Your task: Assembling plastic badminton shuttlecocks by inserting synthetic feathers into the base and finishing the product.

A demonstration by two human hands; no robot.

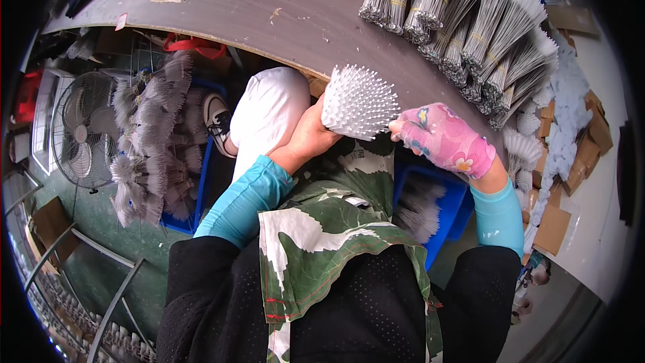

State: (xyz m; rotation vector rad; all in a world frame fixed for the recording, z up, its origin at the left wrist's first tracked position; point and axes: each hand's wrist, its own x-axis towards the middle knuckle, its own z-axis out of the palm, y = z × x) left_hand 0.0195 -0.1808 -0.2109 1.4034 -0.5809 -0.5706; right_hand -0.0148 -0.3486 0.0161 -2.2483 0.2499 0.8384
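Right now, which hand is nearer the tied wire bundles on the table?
Right. The right hand, in a pink floral glove, sits just below-left of the wire bundles. The left hand grips the white bristle head from its far side, further off.

Wire bundles (470, 27) crowd table's right; bare tabletop (269, 7) left open; blue bin (443, 208) blocks below edge.

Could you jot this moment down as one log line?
left hand: holds white spiky pad | right hand: gloved, at pad edge | wire bundles on table

White bristly brush head (358, 102); tilted at the table's near edge.
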